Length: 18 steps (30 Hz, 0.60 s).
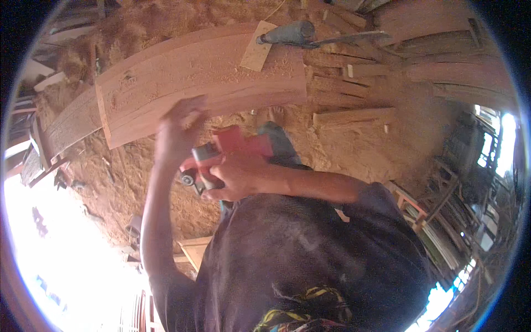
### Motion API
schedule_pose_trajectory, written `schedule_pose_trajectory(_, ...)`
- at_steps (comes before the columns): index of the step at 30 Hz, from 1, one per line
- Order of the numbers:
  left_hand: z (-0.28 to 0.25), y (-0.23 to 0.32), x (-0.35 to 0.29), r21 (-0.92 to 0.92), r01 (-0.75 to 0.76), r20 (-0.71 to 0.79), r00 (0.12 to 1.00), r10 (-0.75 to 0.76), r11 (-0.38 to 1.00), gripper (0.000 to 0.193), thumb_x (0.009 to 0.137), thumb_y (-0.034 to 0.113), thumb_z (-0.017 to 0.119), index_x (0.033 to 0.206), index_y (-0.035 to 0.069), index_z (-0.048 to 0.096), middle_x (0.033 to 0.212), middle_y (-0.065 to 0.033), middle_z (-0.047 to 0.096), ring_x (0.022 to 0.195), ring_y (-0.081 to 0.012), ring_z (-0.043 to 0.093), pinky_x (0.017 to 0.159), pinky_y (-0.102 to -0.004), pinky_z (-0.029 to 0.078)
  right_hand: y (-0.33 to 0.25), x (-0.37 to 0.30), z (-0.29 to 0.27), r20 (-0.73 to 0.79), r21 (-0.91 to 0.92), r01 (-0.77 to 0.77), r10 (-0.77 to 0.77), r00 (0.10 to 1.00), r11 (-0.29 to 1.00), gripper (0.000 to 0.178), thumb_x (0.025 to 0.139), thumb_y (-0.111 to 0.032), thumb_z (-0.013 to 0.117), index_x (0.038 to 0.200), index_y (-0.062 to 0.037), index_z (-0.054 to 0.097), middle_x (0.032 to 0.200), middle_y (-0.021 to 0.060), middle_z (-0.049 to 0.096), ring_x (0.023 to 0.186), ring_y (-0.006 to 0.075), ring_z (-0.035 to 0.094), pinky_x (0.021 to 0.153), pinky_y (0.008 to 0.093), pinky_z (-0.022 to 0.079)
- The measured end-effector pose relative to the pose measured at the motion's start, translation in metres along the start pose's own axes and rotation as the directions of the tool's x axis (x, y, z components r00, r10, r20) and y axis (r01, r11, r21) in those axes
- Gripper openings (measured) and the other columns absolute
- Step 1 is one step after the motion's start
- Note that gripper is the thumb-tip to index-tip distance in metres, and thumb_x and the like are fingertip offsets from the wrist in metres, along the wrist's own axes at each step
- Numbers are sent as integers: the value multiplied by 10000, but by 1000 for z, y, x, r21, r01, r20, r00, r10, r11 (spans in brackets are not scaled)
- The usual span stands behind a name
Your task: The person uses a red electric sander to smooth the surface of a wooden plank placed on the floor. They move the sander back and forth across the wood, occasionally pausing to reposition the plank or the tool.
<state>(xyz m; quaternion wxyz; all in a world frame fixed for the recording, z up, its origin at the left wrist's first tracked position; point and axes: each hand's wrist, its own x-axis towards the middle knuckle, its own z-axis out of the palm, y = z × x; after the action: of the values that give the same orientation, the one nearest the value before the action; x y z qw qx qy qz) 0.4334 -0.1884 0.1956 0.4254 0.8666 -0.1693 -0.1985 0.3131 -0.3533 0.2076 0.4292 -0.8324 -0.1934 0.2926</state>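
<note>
My right hand [238, 178] is closed on a red and black power tool that looks like an electric planer [243, 145], held in front of my body. A round dark knob shows at the tool's left end. My left hand [180, 128] is raised to the left of the planer, apart from it and smeared by motion. Its fingers look stretched out, with nothing visible in them. Beyond both hands lies a wide reddish wooden board [193, 77], scattered with shavings.
On the board's far right rests a grey cylindrical tool [287, 33] across a pale flat wood piece [258, 52]. Sawdust covers the ground [343, 149]. Timber offcuts [354, 119] lie to the right. A bare foot [275, 115] is near the board's front edge.
</note>
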Motion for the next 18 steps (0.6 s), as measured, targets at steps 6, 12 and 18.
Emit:
schedule_pose_trajectory(6,125,40,62,177,-294,103,955,279,939,353,958,189,752,1304,122,744,1256,-145,740,1164,-401,715,1006,-493,598,38,-81,-41,140,9,-140,137,981,990,706,972,-675,663,1053,22,747,900,278,770,887,461,781,859,580,599)
schedule_pose_trajectory(12,157,46,68,421,-312,66,947,315,851,237,947,135,718,1179,87,741,1164,-116,741,1071,-356,735,925,-486,622,89,-148,-61,155,17,-169,164,974,985,794,934,-764,665,1122,1,764,917,294,771,926,480,777,897,575,600)
schedule_pose_trajectory(18,159,22,57,812,-215,-47,902,428,543,147,1006,136,705,1140,95,752,1149,-128,746,1061,-388,730,927,-481,598,111,-181,-82,161,38,-138,130,978,990,803,936,-759,686,1157,8,775,925,292,774,954,460,786,929,551,604)
